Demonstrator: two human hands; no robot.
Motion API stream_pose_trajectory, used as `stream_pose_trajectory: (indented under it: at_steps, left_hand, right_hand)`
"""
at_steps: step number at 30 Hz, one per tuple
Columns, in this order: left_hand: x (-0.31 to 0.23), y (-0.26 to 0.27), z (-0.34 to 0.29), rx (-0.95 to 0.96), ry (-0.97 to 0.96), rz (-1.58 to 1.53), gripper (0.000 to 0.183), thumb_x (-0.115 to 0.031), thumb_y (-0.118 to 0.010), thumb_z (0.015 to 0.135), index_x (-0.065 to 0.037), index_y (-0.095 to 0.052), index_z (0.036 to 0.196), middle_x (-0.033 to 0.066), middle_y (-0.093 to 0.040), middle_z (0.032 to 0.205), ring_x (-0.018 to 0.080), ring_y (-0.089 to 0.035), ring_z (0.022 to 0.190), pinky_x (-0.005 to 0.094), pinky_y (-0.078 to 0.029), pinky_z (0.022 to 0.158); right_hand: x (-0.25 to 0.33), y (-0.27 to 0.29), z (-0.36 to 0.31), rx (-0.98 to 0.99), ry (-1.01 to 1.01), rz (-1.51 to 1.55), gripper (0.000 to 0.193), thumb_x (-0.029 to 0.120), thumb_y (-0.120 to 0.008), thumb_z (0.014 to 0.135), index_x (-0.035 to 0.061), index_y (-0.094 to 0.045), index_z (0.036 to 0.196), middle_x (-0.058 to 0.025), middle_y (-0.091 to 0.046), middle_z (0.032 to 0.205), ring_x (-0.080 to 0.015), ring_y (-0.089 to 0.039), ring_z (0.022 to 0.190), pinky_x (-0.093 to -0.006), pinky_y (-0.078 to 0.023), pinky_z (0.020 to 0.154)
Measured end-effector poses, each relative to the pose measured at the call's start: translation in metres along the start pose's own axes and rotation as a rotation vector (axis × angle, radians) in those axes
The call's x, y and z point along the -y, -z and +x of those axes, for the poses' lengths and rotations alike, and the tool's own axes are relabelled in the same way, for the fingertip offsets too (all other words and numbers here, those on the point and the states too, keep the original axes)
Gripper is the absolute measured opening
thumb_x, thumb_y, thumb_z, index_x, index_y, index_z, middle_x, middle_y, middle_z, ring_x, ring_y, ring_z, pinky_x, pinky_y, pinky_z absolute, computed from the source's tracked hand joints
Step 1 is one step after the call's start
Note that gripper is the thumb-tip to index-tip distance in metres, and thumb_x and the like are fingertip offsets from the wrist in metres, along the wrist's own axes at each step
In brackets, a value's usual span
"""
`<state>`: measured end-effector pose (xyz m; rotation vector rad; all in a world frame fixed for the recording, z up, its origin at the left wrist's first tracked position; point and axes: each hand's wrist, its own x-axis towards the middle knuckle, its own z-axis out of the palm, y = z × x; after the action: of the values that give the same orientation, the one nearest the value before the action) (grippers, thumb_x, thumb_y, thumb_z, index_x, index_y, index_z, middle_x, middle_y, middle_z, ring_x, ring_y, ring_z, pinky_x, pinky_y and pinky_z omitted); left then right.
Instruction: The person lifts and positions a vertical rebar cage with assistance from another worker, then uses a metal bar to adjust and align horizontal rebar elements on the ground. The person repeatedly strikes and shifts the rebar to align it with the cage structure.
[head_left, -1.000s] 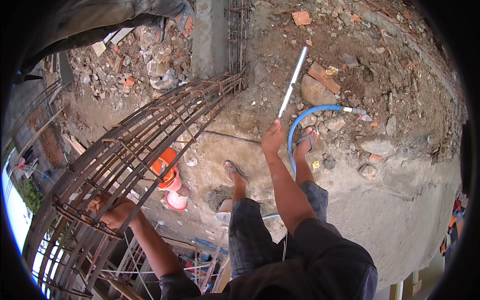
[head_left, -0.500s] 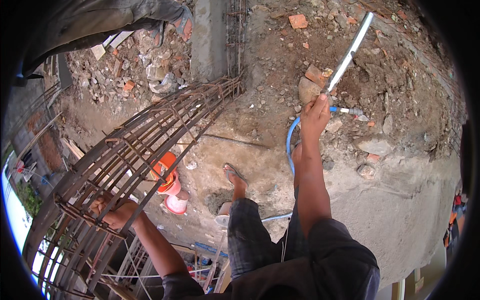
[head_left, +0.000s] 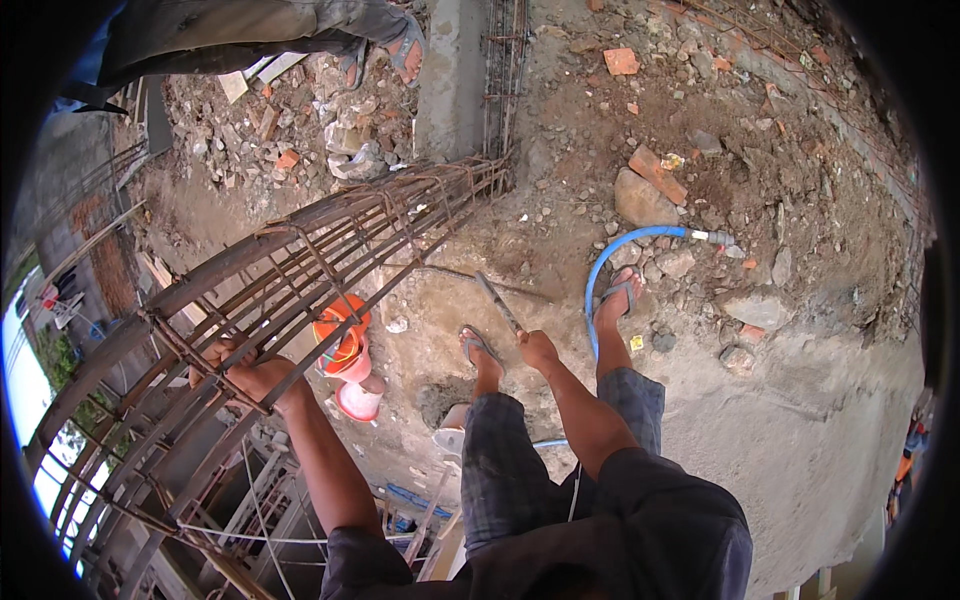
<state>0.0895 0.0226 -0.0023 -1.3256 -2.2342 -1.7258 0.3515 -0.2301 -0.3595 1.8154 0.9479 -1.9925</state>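
Note:
My left hand reaches in among the bars of a long rebar cage and is closed around part of it; its fingers are partly hidden behind the steel. The cage runs from the lower left up to a concrete column. In front of my body, my right hand is closed on the near end of a grey metal bar. The bar's free end points up and left, apart from the cage in this view.
Orange buckets stand under the cage beside a pinkish one. A blue hose curves round my foot near a large stone. Rubble and brick pieces lie beyond. Another person's legs are at the far left.
My right hand has swung the metal bar down and left, from raised at the far right to low before my body. My left hand stays on the cage. The view has shifted slightly.

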Motion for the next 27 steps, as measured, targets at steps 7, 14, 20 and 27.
stream_pose_trajectory:
  at_steps: [7,14,20,27]
  left_hand:
    - [0.020,0.011,-0.004,0.010,-0.091,0.386,0.017,-0.016,-0.041,0.106,-0.011,-0.053,0.094,-0.0028,-0.043,0.075,0.0072,-0.040,0.068,0.0219,-0.030,0.059]
    - [0.021,0.024,0.007,0.017,-0.118,0.059,0.023,-0.021,-0.045,0.103,-0.011,-0.047,0.081,-0.0030,-0.036,0.067,0.0055,-0.032,0.058,0.0227,-0.027,0.052]
    - [-0.008,-0.011,0.003,-0.039,0.021,-0.094,0.031,-0.022,-0.049,0.100,-0.018,-0.036,0.072,-0.0056,-0.026,0.067,0.0069,-0.027,0.060,0.0239,-0.026,0.056]
    - [-0.006,-0.004,0.004,-0.012,0.000,-0.048,0.030,-0.022,-0.044,0.099,-0.018,-0.032,0.072,-0.0052,-0.028,0.067,0.0065,-0.026,0.060,0.0231,-0.023,0.055]
  right_hand:
    - [-0.026,0.073,-0.005,-0.343,0.157,0.454,0.062,0.059,-0.055,0.102,0.0010,-0.066,0.084,-0.0063,-0.060,0.067,-0.0155,-0.055,0.058,-0.0344,-0.043,0.054]
    - [0.085,0.231,-0.053,-0.977,0.509,1.018,0.038,0.034,-0.045,0.112,0.0074,-0.055,0.087,0.0010,-0.050,0.073,-0.0073,-0.043,0.059,-0.0263,-0.035,0.052]
    - [0.071,0.081,0.030,-0.930,0.287,0.421,0.042,0.033,-0.040,0.111,-0.0001,-0.059,0.094,-0.0238,-0.067,0.079,-0.0404,-0.067,0.071,-0.0495,-0.049,0.063]
    - [0.008,0.041,0.061,-0.195,-0.032,0.336,0.053,0.045,-0.054,0.105,-0.0015,-0.069,0.084,-0.0162,-0.065,0.069,-0.0302,-0.066,0.067,-0.0449,-0.049,0.063]
